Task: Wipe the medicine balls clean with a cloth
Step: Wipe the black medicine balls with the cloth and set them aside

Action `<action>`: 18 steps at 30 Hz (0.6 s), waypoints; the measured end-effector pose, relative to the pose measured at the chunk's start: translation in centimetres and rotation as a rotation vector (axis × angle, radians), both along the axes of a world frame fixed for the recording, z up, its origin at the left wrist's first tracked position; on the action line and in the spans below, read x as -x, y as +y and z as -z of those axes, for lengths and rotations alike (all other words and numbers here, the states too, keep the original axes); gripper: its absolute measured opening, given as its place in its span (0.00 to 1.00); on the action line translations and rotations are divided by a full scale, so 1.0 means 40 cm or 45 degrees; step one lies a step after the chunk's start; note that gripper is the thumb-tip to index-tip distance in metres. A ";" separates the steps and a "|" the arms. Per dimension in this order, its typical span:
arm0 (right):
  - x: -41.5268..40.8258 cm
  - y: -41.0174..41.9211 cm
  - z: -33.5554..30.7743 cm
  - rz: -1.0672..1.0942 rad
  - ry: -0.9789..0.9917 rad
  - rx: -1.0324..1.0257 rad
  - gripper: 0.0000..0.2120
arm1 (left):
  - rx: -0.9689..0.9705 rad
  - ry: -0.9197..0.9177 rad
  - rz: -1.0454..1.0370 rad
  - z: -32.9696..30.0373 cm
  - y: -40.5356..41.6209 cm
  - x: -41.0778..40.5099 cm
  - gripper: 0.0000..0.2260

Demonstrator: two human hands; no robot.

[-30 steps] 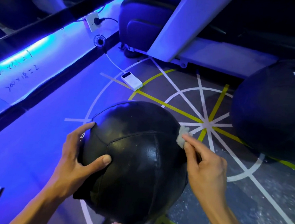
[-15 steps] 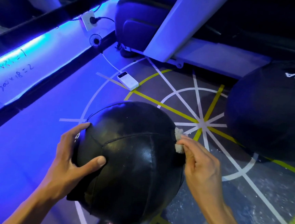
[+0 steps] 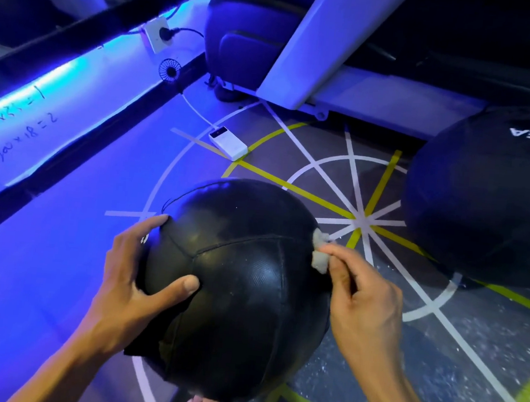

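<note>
1. The step in hand looks to be the wiping of the nearer ball: a round black leather medicine ball with stitched panel seams point(image 3: 237, 281) sits low in front of the person, above the grey gym floor with white and yellow painted lines point(image 3: 435, 360); whether it rests on the floor or on the person's lap cannot be told.
2. The left hand point(image 3: 134, 282) steadies the ball's left side, fingers spread over the leather and thumb pressed flat on the front panel; it clasps nothing.
3. The right hand point(image 3: 363, 302) pinches a small pale crumpled cloth point(image 3: 320, 253) between thumb and fingertips and holds it against the ball's upper right edge.
4. The top panels show faint dull smears, so much of the surface probably remains to be wiped.
5. The next move likely calls for drawing the cloth across the seams while the left hand turns the ball to bring up unwiped panels.
6. A second, larger dark ball with white lettering point(image 3: 484, 201) stands well apart to the right on the floor, and is probably next.
7. No container is in view; a white rectangular power bank point(image 3: 228, 143) lies on the floor beyond the ball.
</note>
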State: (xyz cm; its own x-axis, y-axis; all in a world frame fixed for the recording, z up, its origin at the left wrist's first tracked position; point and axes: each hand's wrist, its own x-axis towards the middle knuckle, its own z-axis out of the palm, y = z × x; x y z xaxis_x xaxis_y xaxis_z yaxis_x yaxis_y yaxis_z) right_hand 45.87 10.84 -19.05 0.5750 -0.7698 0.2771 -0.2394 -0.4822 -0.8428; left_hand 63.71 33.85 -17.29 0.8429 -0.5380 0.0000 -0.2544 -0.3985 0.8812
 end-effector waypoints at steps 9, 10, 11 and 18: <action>-0.015 -0.037 0.020 0.079 0.089 -0.302 0.15 | -0.026 -0.042 0.009 0.001 0.002 0.001 0.45; -0.032 -0.023 -0.002 0.063 0.017 -0.309 0.14 | -0.028 -0.057 0.008 0.000 -0.001 0.002 0.44; -0.056 -0.001 -0.029 0.022 -0.065 -0.283 0.13 | -0.033 -0.072 0.008 -0.001 -0.006 0.004 0.43; -0.216 0.082 -0.113 -0.900 -0.038 0.475 0.11 | -0.040 -0.193 0.036 0.005 -0.003 0.013 0.39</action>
